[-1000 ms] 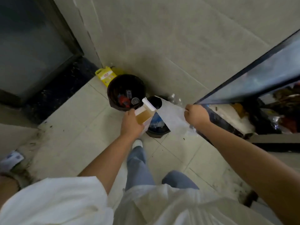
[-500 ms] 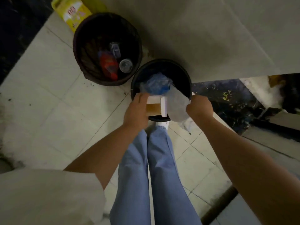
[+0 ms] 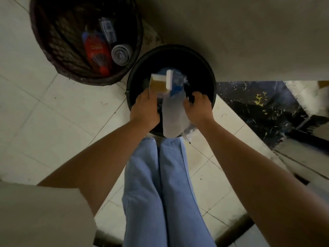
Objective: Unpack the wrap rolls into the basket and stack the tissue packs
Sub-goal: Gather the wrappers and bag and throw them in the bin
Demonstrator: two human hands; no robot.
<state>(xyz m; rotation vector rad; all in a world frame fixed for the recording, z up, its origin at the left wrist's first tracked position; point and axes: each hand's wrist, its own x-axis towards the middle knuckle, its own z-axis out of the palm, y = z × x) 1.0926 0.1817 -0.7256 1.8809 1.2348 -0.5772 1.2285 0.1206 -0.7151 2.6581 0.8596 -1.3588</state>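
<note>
The left hand (image 3: pixel 145 108) is clamped on the near end of a small white-and-tan cardboard box (image 3: pixel 160 83), whose long axis runs away from the palm toward the far wall of the round black bin (image 3: pixel 211 90); its open white end flap stands at the side nearer the right hand. The right hand (image 3: pixel 197 107) is closed on a crumpled translucent white plastic wrapper (image 3: pixel 173 116) that hangs between the two hands, over the bin's near rim. Both pieces sit directly above the bin's mouth, so letting go looks like all that remains. Inside the bin, beyond the fingers, lies blue-and-clear plastic (image 3: pixel 178 81). Left of the left hand, the dark woven basket (image 3: pixel 53 56) holds a red bottle (image 3: pixel 97 50), a clear rectangular pack (image 3: pixel 107 30) and a grey round-ended container (image 3: pixel 122 54).
</note>
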